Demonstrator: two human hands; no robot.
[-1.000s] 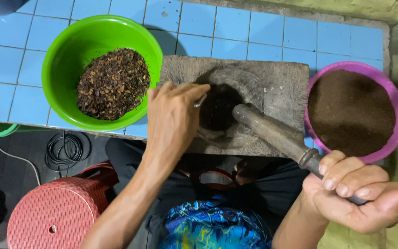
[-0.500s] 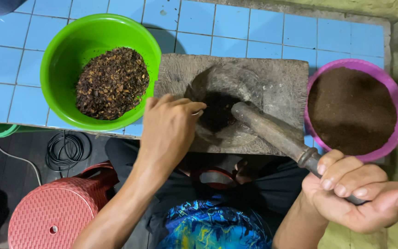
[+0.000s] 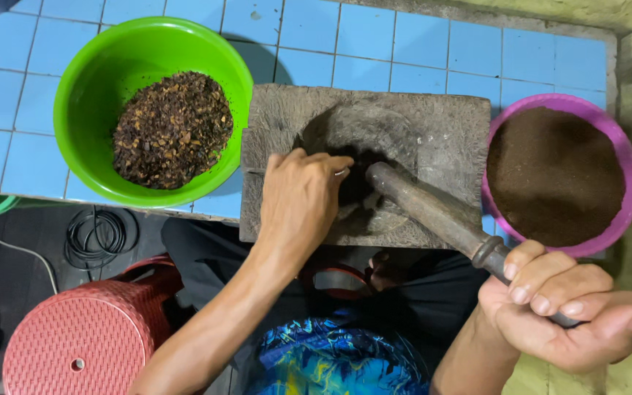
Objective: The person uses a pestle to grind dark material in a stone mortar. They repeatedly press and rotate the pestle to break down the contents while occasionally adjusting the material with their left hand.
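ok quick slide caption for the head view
Left hand reaches into stone mortar; right hand grips pestle.

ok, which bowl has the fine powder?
The purple bowl, right of the stone mortar, nearest the right hand. The green bowl holds coarse, flaky brown bits.

A blue-tiled surface carries three things side by side: a green bowl of coarse dark-brown bits at the left, a grey stone mortar block in the middle, and a purple bowl of fine brown powder at the right.
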